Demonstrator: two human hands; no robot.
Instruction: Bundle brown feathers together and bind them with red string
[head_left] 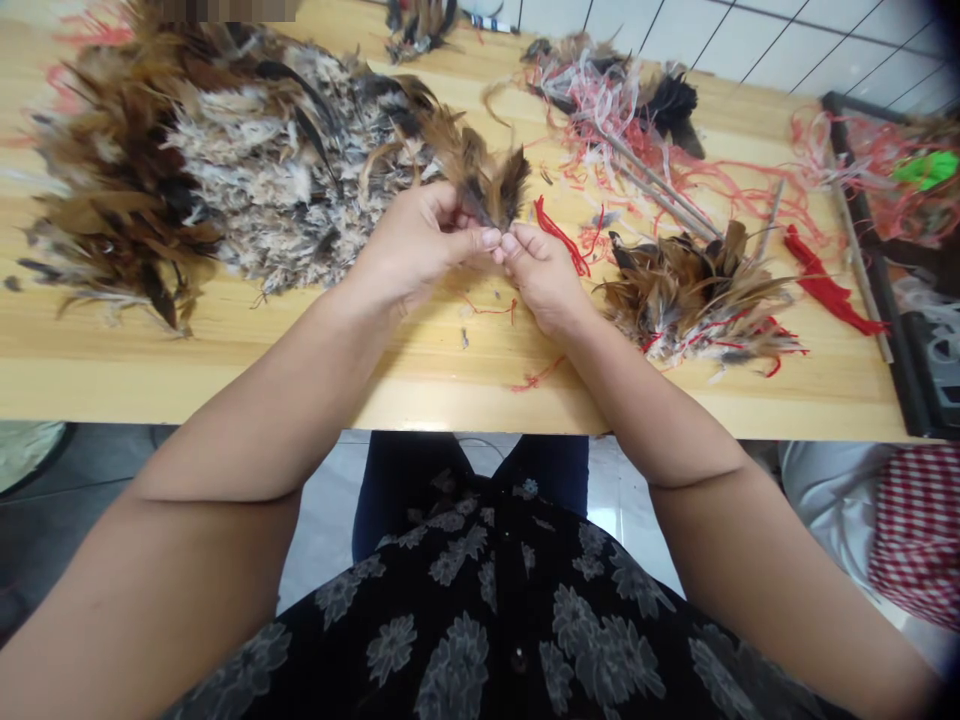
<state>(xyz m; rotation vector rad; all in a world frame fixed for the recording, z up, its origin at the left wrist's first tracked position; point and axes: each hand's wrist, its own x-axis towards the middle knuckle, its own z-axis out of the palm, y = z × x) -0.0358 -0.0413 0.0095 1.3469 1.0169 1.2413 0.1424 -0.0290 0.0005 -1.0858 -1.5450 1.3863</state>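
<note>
My left hand (pixel 442 232) pinches a small bunch of brown and dark feathers (pixel 495 190) that fans upward above the fingers. The fingertips of my right hand (pixel 536 265) are pressed together at the base of the same bunch, touching my left fingertips. What exactly sits between the right fingertips is too small to make out. Left of my hands spreads a large heap of grey and white fluffy feathers (pixel 255 170), edged with brown ones. To the right lies a pile of brown feathers (pixel 675 285) with red threads tied at their lower ends.
Red strings (pixel 562 235) lie just beyond my right hand. Pink and white strands (pixel 600 120) with thin sticks lie farther back. A red thread bundle (pixel 832 285) rests near a dark-framed tray (pixel 874 260) at the right. The wooden table's (pixel 450 400) front edge runs before my body.
</note>
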